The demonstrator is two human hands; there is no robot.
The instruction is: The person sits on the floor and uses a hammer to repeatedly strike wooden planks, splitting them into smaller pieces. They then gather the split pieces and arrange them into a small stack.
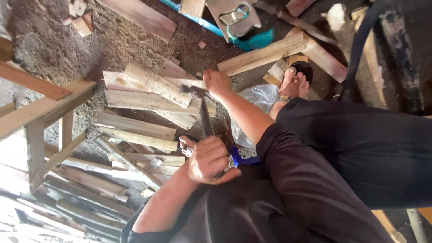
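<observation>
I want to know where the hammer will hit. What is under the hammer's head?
Under the hammer head lie pale wooden slats, stacked on sawdust-covered ground. The far hand rests on them beside the head. Any nail there is hidden by the head.

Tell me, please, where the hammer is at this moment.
In the head view, the hammer is near the centre: one hand grips its handle, and its head lies over the wooden planks, beside the other hand.

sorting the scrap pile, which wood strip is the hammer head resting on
The hammer head rests on the long pale strip lying crosswise atop the pile, the one the hand at its end steadies; the other strips lie beneath it or farther off.
</observation>
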